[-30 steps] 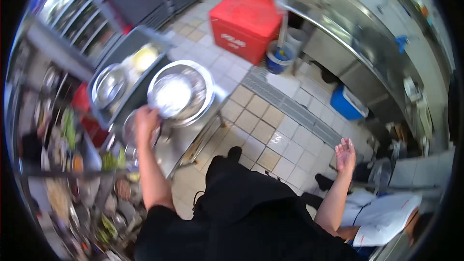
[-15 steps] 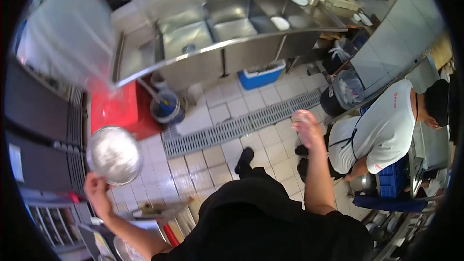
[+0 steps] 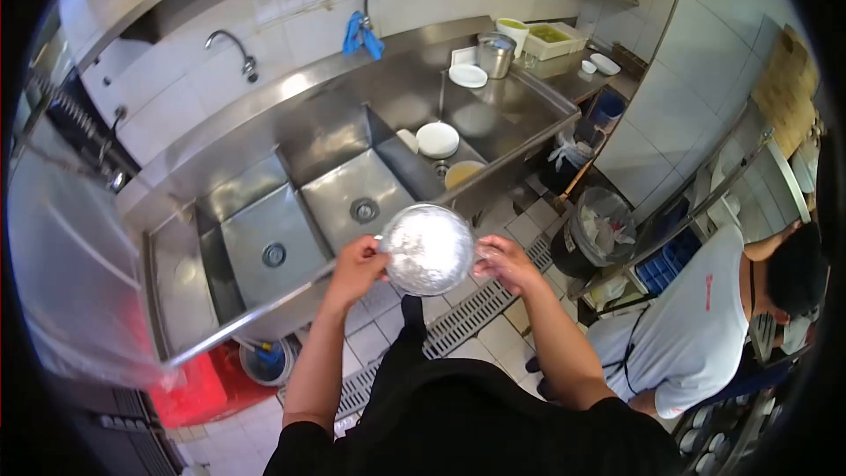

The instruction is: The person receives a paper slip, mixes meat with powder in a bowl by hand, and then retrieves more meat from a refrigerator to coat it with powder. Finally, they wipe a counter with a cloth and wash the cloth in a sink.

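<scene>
A round metal bowl [image 3: 429, 249], whitish and shiny inside, is held up in front of my body, over the front edge of the sink. My left hand [image 3: 361, 269] pinches its left rim between thumb and fingers. On the opposite side, my right hand [image 3: 504, 263] has its fingertips right at the rim, the fingers slightly curled and apart. Behind the bowl is the steel sink [image 3: 352, 178] with several basins. White plates [image 3: 438, 139] lie in the right basin, beside a round container of yellowish liquid [image 3: 463, 174].
A co-worker in a white shirt [image 3: 696, 317] stands at the right, by a counter. Near them is a lined trash bin [image 3: 599, 229]. A red container [image 3: 207, 388] and a bucket [image 3: 267, 361] stand at lower left. A floor drain grate [image 3: 471, 310] runs beneath me. A blue cloth [image 3: 362, 36] hangs on a faucet.
My left hand has carried the bowl from the far left to the front of my body. My right hand has moved in to the bowl's rim. The view has turned toward the sink.
</scene>
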A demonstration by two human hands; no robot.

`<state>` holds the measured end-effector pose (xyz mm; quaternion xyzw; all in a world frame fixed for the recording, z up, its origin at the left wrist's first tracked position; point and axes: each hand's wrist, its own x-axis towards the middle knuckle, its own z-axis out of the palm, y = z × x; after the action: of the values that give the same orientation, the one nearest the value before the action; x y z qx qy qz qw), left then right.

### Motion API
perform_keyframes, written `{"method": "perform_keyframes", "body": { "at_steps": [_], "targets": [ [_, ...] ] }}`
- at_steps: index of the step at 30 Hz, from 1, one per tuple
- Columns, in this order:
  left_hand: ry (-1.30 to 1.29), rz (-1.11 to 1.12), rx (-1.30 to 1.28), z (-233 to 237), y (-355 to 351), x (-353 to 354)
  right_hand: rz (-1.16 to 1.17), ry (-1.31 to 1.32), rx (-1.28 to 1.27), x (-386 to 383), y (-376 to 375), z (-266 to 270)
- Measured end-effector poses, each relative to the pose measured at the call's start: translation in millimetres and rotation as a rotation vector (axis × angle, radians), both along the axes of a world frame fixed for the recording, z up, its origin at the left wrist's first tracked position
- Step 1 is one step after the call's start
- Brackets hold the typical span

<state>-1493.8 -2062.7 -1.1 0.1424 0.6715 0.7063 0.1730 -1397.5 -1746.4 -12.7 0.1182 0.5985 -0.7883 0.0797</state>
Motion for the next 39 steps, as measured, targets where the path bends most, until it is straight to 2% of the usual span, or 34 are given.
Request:
{"method": "perform_keyframes", "body": {
  "at_steps": [3, 5, 6, 8, 10, 12, 13, 14, 15, 16, 17, 18, 19, 20, 21, 23, 24, 26, 28, 30, 32, 34, 36, 38, 39],
  "targets": [
    [0.026, -0.243, -0.007, -7.7, 75.3, -82.1, -0.145, 0.034, -0.026, -29.9, 55.9, -19.6],
    [-0.044, -0.362, 0.041, -17.5, 126.6, -131.0, -0.315, 0.004, -0.087, -44.0, 67.4, -3.1],
    [0.019, -0.453, 0.124, -33.7, 153.7, -156.8, -0.419, -0.016, -0.144, -49.8, 73.7, 8.3],
    [0.04, -0.589, 0.043, -22.0, 201.6, -201.4, -0.5, 0.029, -0.242, -59.8, 100.6, 7.3],
    [0.095, -0.759, -0.157, -10.1, 243.5, -240.0, -0.585, 0.045, -0.151, -70.4, 113.7, 13.8],
    [0.04, -0.832, 0.017, -15.4, 278.1, -265.0, -0.731, 0.076, -0.063, -85.1, 115.4, 3.6],
    [0.051, -0.905, 0.016, -3.8, 287.9, -278.8, -0.762, 0.051, -0.039, -96.9, 118.1, 7.2],
    [0.011, -0.944, 0.136, 13.3, 292.3, -296.5, -0.79, 0.027, -0.01, -110.8, 122.1, 10.5],
    [0.185, -0.842, 0.02, 30.0, 290.0, -328.5, -0.787, 0.028, -0.004, -126.1, 129.4, 7.1],
    [0.812, -0.412, 0.107, 7.8, 296.9, -385.5, -0.812, -0.03, -0.021, -138.7, 139.7, 4.3],
    [1.126, -0.138, -0.112, -16.3, 289.6, -464.4, -0.834, -0.086, -0.034, -151.7, 153.0, 2.1],
    [0.693, 0.252, 0.052, -26.5, 279.3, -542.4, -0.821, -0.084, -0.022, -164.7, 165.7, -2.5],
    [0.313, 0.573, 0.334, 10.9, 250.6, -590.0, -0.79, -0.136, -0.023, -181.5, 179.9, -9.1],
    [0.109, 0.759, 0.253, 16.7, 216.2, -659.9, -0.754, -0.189, -0.024, -200.4, 194.6, -17.3],
    [0.064, 0.836, 0.364, 9.3, 198.3, -727.6, -0.693, -0.219, -0.034, -220.0, 212.1, -33.9],
    [0.238, 0.902, 0.178, 15.7, 189.3, -794.7, -0.558, -0.217, -0.081, -279.4, 228.7, -39.0],
    [0.227, 0.953, 0.174, 8.0, 189.2, -825.2, -0.482, -0.221, -0.085, -319.5, 238.5, -42.7],
    [0.183, 0.858, -0.031, -11.8, 191.8, -868.9, -0.278, -0.236, -0.037, -399.7, 260.9, -72.7],
    [-0.122, 0.614, 0.203, 39.0, 172.6, -810.5, -0.182, -0.385, -0.048, -481.0, 273.0, -128.7],
    [-0.059, 0.502, 0.451, 28.1, 167.4, -760.1, -0.11, -0.495, -0.076, -545.4, 260.8, -176.3],
    [0.108, 0.656, 0.345, 13.0, 172.4, -692.8, -0.141, -0.634, -0.166, -585.6, 230.1, -202.3],
    [-0.011, 0.754, 0.348, -13.0, 191.7, -627.3, -0.174, -0.76, -0.276, -614.4, 207.5, -282.1],
    [-0.202, 0.72, 0.336, -49.0, 208.5, -568.4, -0.194, -0.893, -0.416, -630.4, 176.7, -304.7],
    [-0.301, 0.765, 0.304, -68.5, 216.9, -524.7, -0.204, -0.893, -0.453, -639.0, 146.8, -295.7],
    [-0.371, 0.787, 0.282, -75.3, 218.9, -507.6, -0.193, -0.951, -0.557, -650.1, 141.4, -313.5]
  ]
}}
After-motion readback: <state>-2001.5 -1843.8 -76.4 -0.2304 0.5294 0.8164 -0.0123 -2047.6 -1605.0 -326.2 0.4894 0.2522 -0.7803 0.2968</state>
